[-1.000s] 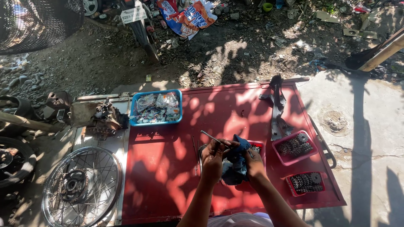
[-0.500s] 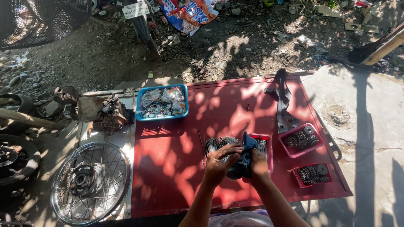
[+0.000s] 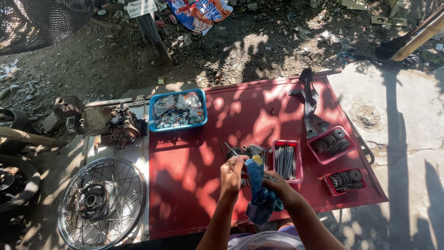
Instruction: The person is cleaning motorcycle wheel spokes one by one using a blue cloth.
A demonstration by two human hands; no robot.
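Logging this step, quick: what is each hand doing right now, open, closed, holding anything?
Left hand: closed, fingers pinching a thin metal spoke.
Right hand: closed on a blue rag.

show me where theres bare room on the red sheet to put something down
Bare: the middle of the red sheet, between the blue basket and the metal bracket, and the near left below the basket. Crowded: the right side with three red trays and the hands.

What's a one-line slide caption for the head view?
Both hands, left hand and right hand, hold a blue rag over a red table beside trays of spokes.
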